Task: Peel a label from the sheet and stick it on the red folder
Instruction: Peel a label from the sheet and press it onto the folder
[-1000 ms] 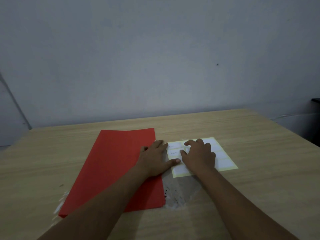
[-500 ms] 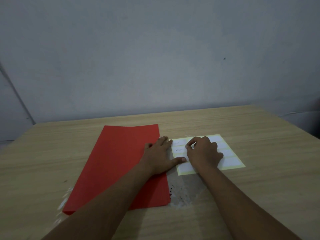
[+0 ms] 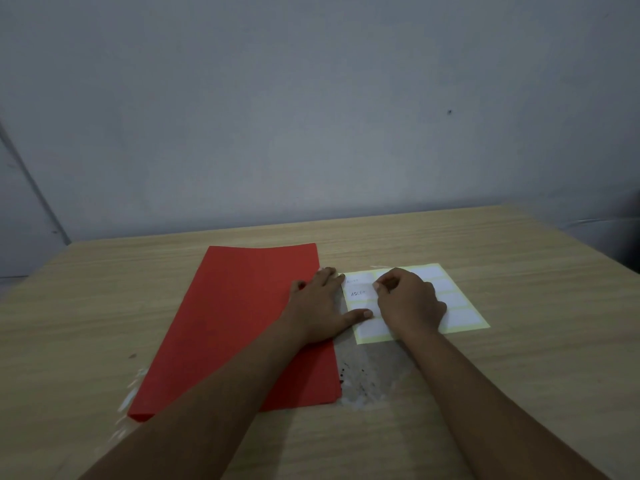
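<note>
The red folder lies flat on the wooden table, left of centre. Just right of it lies the label sheet, pale yellow backing with several white labels; two labels at its left carry handwriting. My left hand rests flat across the folder's right edge, thumb pressing on the sheet's left side. My right hand sits on the sheet with fingers curled, its fingertips pinching at a label near the upper left. Whether the label's edge is lifted is hidden by the fingers.
The wooden table spreads to all sides. A clear plastic film with dark specks lies under the sheet and folder near me. A grey wall rises behind the table's far edge.
My right hand's fingers have curled in from flat to a pinch on the sheet's upper left. My left hand has stayed in place. The view has shifted a little.
</note>
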